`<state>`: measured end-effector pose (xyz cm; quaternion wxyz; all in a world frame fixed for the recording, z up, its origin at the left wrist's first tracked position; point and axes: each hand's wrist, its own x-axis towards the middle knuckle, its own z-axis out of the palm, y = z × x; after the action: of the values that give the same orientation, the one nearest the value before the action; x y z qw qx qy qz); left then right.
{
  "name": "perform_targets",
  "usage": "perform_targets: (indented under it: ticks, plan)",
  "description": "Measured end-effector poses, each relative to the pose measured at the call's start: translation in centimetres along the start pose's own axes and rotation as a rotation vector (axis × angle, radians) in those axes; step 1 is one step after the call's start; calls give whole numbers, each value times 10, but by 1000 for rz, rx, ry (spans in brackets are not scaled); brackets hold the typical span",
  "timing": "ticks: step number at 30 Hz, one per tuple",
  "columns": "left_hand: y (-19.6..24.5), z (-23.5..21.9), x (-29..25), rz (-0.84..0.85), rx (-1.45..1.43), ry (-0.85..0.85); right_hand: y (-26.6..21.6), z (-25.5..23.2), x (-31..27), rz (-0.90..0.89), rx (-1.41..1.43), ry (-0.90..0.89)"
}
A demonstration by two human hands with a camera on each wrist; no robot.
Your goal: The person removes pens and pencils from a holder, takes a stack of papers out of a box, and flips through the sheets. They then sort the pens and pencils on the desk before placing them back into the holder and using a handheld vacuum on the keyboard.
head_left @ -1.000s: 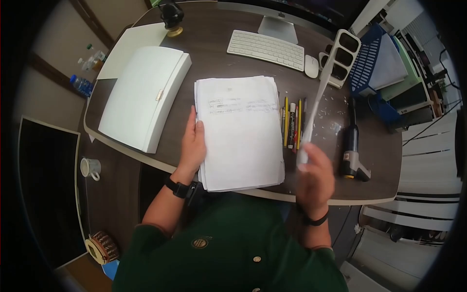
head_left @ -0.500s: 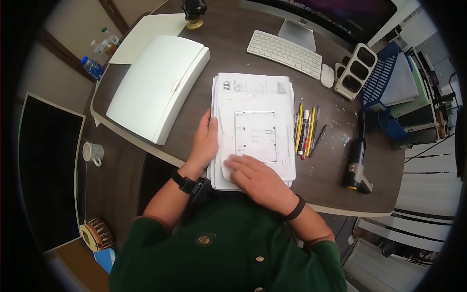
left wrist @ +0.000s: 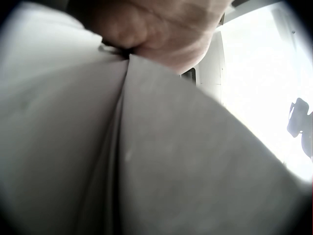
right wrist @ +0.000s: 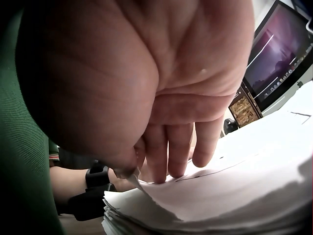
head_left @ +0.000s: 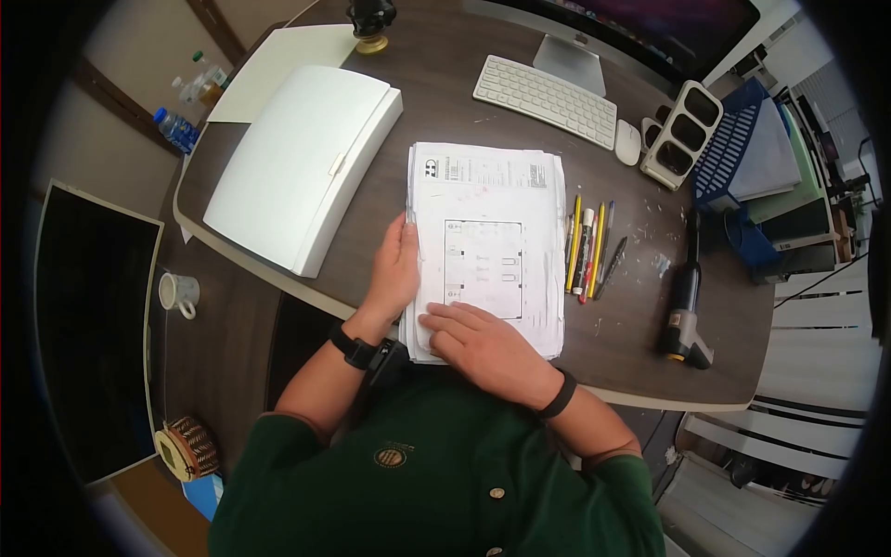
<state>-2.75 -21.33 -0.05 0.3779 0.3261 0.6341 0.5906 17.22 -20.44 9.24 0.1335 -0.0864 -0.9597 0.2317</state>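
White papers (head_left: 483, 265) are laid lengthwise up mid-frame, flanked by straight-fingered left hand (head_left: 394, 272), pinched lower left by right hand (head_left: 484, 353).

We take this for an office — a broad, dark wood-grain desk with pale edging (head_left: 432, 107) set up for paperwork.
On it we see a slim white keyboard (head_left: 546, 100), a rounded white mouse (head_left: 627, 142) and a wide, black-bordered monitor on a silver stand (head_left: 650, 32); near them we find a blue perforated plastic file rack (head_left: 727, 144) — papers inside — plus a thick stack of white printed sheets (head_left: 484, 200) beside assorted slender pens and markers (head_left: 584, 251).
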Motion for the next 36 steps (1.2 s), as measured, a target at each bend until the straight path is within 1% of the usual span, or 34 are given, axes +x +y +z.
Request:
perform_targets:
  ticks: [5,8,11,14,17,20,23,24,26,27,29,30,31,33,35,36]
  plan:
    - [0,-1,2,-40,-62,-16,2,8,-2,13,18,44]
    - [16,0,-1,-165,-183,-46,2,7,-4,32,80,43]
    - [26,6,-7,-74,-103,-98,1,-1,-6,36,183,73]
    - [23,4,-6,-125,-197,-110,1,-15,-16,131,339,131]
    - [29,5,-11,-67,-263,-126,10,-17,-34,245,208,489]
    - [39,1,-20,16,-290,-138,24,-39,-49,448,-35,767]
    - [65,1,-30,165,-302,-192,41,-42,-61,599,437,950]
    - [73,0,-32,267,-239,-218,50,-38,-63,606,357,1007]
    - [90,-3,-36,473,-112,-263,50,-44,-68,627,804,965]
    - [98,-7,-36,618,-4,-320,50,-47,-71,628,1028,930]
    - [111,-14,-37,905,219,-428,48,-48,-77,544,1011,964]
    - [118,-13,-37,1216,505,-221,47,-46,-82,504,1004,979]
    - [113,-14,-34,1038,329,-405,46,-46,-85,484,986,997]
    - [87,-19,-23,649,-18,-736,43,-45,-90,443,949,1040]
    - [76,-18,-19,394,-196,-866,42,-44,-95,409,913,1083]
    - [73,-16,-20,348,-203,-846,40,-44,-98,408,901,1089]
